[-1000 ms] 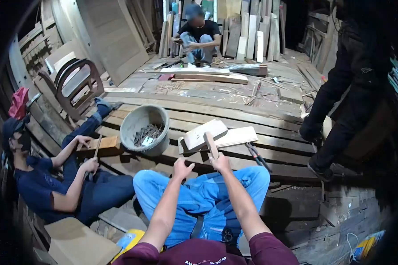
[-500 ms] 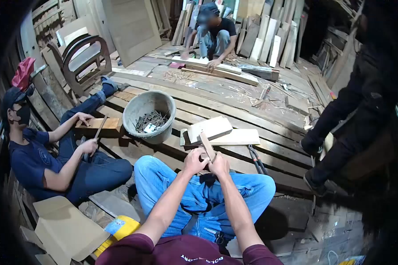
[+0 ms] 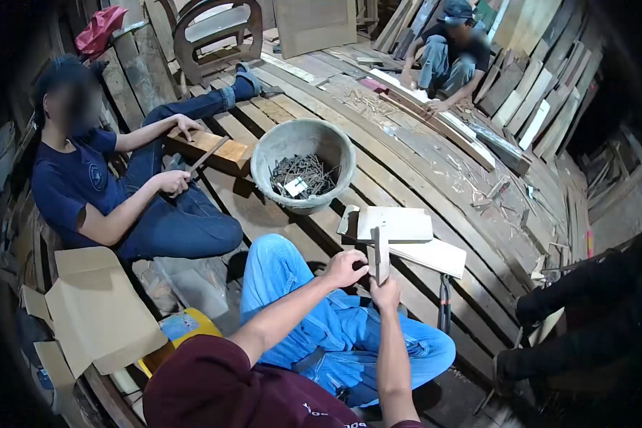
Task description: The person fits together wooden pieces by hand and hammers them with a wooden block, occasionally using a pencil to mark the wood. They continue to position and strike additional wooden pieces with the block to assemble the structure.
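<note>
My right hand is closed round the lower end of a flat tan-grey strip, which points away from me. Whether the strip is wood or a blade I cannot tell. My left hand is just left of it, fingers curled in; whatever they hold, if anything, is hidden. Beyond my hands, a pale wooden block rests on a longer pale board. To the right of my right hand lies a long-handled tool with dark and orange grips.
A grey bucket of nails stands on the slatted planks. At left, a seated person holds a stick-like tool against a wooden block. Another person crouches by long boards. Dark-clothed legs are at right; an open cardboard box is at lower left.
My view has swung left, so the bucket and boards appear farther right. The strip now stands more upright in view, still in my right hand. My left hand stays close beside it.
</note>
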### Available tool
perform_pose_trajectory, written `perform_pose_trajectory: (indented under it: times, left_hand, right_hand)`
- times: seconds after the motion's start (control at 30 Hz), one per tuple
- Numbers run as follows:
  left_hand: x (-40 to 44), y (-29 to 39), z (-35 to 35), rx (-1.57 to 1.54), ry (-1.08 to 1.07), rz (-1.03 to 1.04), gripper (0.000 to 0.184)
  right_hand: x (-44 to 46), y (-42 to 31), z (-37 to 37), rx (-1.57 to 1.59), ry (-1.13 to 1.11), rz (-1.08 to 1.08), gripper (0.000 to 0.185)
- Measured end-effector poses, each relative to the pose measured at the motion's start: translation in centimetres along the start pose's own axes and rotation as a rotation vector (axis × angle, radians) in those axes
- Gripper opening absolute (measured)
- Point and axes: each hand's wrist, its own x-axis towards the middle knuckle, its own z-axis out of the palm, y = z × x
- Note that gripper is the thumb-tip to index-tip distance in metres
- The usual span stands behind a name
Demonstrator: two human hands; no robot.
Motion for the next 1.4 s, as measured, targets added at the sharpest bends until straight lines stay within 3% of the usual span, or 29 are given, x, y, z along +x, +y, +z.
perform_pose_trajectory:
  times: [0.23, 0.47, 0.8, 1.13, 1.4]
  left_hand:
    - [-0.4, -1.0, 2.2, 0.071, -0.145, -0.013, 0.018]
    - [-0.5, -2.2, 3.2, 0.192, -0.296, -0.113, 0.026]
    - [-0.3, -0.6, 1.3, 0.185, -0.214, -0.179, 0.027]
    - [0.6, -0.1, 1.1, 0.305, -0.309, -0.380, 0.030]
    - [0.8, -0.7, 1.5, 0.324, -0.253, -0.361, 0.027]
  right_hand:
    - [0.8, 1.1, 0.6, 0.061, -0.039, 0.018, 0.049]
    - [1.0, 1.1, 0.4, 0.024, -0.053, 0.010, 0.047]
    - [0.6, 2.3, 1.0, 0.108, -0.018, -0.080, 0.043]
    - [-0.3, 0.6, -0.6, 0.042, -0.060, -0.097, 0.044]
    - [0.2, 1.2, -0.4, -0.007, -0.084, -0.085, 0.045]
